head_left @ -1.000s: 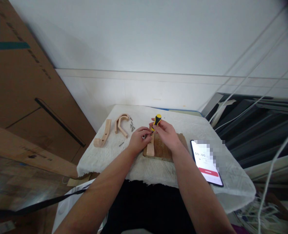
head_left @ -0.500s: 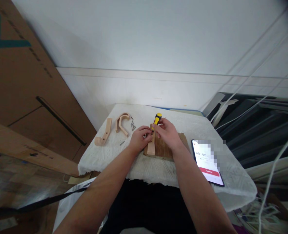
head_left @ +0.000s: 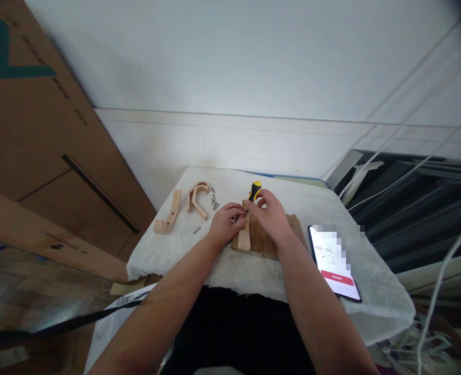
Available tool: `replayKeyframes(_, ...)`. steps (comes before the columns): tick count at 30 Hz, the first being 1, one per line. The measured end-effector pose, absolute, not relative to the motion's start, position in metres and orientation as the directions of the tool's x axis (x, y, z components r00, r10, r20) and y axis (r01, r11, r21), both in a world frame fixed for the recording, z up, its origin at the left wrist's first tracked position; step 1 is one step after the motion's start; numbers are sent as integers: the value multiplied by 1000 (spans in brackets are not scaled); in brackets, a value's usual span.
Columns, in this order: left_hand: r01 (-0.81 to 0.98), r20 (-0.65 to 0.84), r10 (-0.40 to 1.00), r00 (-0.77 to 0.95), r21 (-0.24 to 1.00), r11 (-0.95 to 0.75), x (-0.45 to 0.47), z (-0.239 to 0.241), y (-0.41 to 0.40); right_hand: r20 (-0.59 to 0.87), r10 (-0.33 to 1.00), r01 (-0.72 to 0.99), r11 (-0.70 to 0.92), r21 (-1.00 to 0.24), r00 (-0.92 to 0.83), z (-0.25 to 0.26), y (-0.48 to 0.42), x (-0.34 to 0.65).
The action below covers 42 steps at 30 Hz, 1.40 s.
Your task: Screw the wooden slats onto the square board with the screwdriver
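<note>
Head camera: my right hand (head_left: 271, 212) was closed around the yellow and black screwdriver (head_left: 256, 189), its handle leaning up over the wooden piece (head_left: 245, 239), which lay along the left side of the brown board (head_left: 267, 242). My left hand (head_left: 226, 222) had its fingers curled in close at that piece (I could not tell whether they pinched anything). Wooden hooks (head_left: 173, 210) and screws (head_left: 215, 203) lay leftward on the cloth-covered surface (head_left: 232, 182); a phone (head_left: 332, 264) sat right of the board.
</note>
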<state>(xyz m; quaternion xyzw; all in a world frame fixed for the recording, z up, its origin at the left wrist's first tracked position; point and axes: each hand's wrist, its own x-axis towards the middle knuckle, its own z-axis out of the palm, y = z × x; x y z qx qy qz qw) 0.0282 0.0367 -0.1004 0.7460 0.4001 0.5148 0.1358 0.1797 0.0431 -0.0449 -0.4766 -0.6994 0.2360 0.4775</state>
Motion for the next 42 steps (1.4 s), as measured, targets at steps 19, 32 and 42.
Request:
replayKeyframes(19, 466, 638, 756, 148, 629, -622, 29, -96, 34, 408, 902, 324, 431, -842, -140, -41, 39, 180)
replayKeyframes(32, 461, 643, 751, 148, 627, -628, 28, -100, 36, 433, 900, 468, 404, -786, -49, -40, 39, 179)
replayKeyframes(42, 461, 644, 750, 148, 626, -629, 28, -99, 35, 414, 899, 299, 437, -848, -140, -46, 38, 181)
